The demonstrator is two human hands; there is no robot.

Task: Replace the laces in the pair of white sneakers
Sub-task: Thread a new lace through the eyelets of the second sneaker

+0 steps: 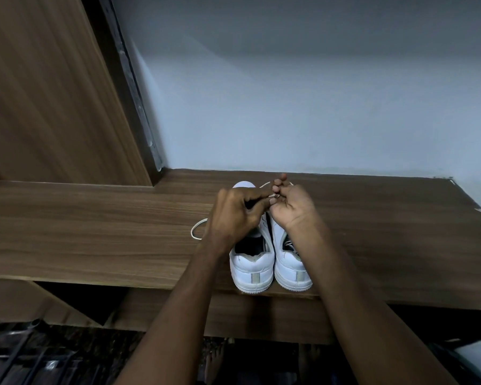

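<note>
Two white sneakers stand side by side on the wooden desk, heels toward me: the left sneaker and the right sneaker. Both hands hover over their front halves and hide the eyelets. My left hand pinches a white lace between thumb and fingers. My right hand holds the same lace right beside it. One loop of the lace lies on the desk to the left of the shoes; another arcs past the toe of the left sneaker.
A pale wall rises right behind the desk. A tall wooden panel stands at the back left. The sneakers' heels sit at the desk's front edge. Below the desk are a dark floor and metal bars.
</note>
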